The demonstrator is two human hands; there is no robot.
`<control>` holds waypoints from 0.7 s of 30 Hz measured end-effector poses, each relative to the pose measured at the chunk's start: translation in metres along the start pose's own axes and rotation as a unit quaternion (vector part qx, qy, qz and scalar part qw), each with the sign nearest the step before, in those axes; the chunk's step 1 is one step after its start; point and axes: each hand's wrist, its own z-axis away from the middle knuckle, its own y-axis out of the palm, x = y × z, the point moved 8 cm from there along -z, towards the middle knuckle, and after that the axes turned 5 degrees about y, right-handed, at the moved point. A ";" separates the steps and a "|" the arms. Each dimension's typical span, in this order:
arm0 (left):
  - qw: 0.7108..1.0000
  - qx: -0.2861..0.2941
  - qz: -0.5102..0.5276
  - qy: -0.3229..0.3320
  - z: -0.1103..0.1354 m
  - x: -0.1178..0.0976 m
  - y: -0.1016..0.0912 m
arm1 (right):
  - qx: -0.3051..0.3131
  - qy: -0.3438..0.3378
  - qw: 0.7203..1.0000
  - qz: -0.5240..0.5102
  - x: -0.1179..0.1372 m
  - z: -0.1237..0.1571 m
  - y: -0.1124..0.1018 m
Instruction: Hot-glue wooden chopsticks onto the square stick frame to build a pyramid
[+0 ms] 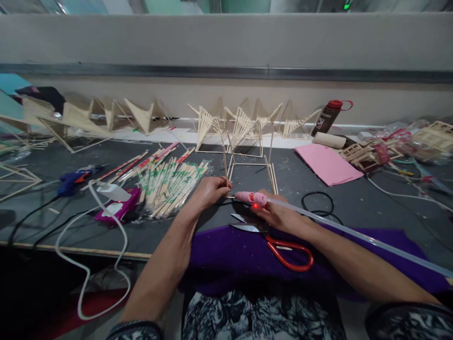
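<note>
My right hand [278,215] is closed around a pink glue gun [250,197], whose small red light glows. A long clear glue stick [339,227] trails from its back over my right forearm. The gun's nozzle points left, close to my left hand [214,191]. Between thumb and fingers, my left hand pinches a thin wooden stick [225,163] that stands nearly upright at the near left corner of a stick frame [252,164]. Scissors with red handles [292,255] lie just below my right hand, their blades spread, on a purple cloth [226,257].
Wrapped chopsticks [173,186] lie in a pile left of my hands, near a purple box [118,208] and a blue glue gun [72,180]. Fan-shaped stick models [244,125] line the back. Pink paper [329,164] and a dark bottle [326,118] are at right.
</note>
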 end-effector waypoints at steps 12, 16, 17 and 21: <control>1.000 0.000 -0.001 -0.014 0.002 -0.002 -0.001 | 0.020 0.055 0.998 0.005 -0.003 -0.001 0.003; 1.000 -0.001 0.016 -0.011 0.002 -0.002 0.000 | 0.011 0.051 0.999 0.011 -0.004 0.000 0.004; 1.000 -0.001 0.019 -0.011 0.003 -0.002 0.000 | 0.009 0.049 0.999 0.013 -0.004 0.000 0.005; 1.000 0.005 0.022 -0.016 0.003 0.002 0.002 | 0.009 0.041 0.999 0.016 -0.004 -0.001 0.006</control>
